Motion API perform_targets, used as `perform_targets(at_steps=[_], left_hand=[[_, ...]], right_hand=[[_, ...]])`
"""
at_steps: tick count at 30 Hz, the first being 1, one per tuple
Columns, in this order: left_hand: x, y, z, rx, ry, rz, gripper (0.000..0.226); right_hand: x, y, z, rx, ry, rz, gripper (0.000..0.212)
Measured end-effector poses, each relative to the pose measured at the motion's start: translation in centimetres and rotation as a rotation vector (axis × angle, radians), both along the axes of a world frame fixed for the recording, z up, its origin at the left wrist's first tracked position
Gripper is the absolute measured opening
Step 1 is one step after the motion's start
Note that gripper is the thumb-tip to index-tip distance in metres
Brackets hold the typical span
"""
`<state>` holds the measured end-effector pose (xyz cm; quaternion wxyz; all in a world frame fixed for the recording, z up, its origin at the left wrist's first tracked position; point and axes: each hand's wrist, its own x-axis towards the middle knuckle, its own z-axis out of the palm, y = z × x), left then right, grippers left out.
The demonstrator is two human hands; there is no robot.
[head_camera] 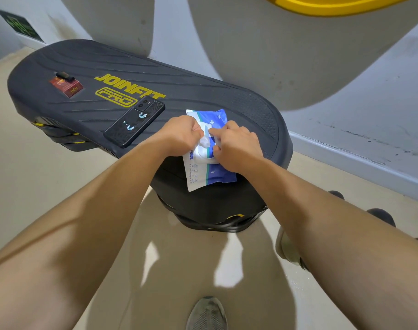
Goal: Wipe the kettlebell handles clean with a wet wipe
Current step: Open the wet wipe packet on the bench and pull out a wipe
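Note:
A blue and white wet wipe pack lies on the right end of a black step platform. Both my hands rest on the pack. My left hand is closed at the pack's left side, fingers curled by the white lid. My right hand holds the pack's right side, its fingertips pinching at the open lid, where a tuft of white wipe sticks up between the two hands. No kettlebell is clearly in view.
A black phone and a red box with a black lighter lie on the platform. Dark rounded objects sit on the floor at right near a white wall base. My shoes stand on beige floor.

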<state>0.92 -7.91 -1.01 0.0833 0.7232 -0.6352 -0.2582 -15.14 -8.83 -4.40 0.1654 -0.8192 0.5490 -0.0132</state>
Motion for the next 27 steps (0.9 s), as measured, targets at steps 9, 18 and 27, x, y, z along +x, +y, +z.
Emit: perform_targets(at_steps=[9,18,27], left_hand=[[0.1,-1.0,1.1,0.176,0.158,0.043,0.024],[0.9,-1.6,1.6,0.262,0.454,0.164,0.023],[1.1,-2.3,3.0,0.289,0.274,0.077,0.024]], right_hand=[[0.2,0.2,0.3,-0.061,0.038,0.028,0.04],[0.7,0.4,0.3,-0.164,0.105,0.08,0.035],[1.3,0.4,0.3,-0.142,0.064,0.051,0.03]])
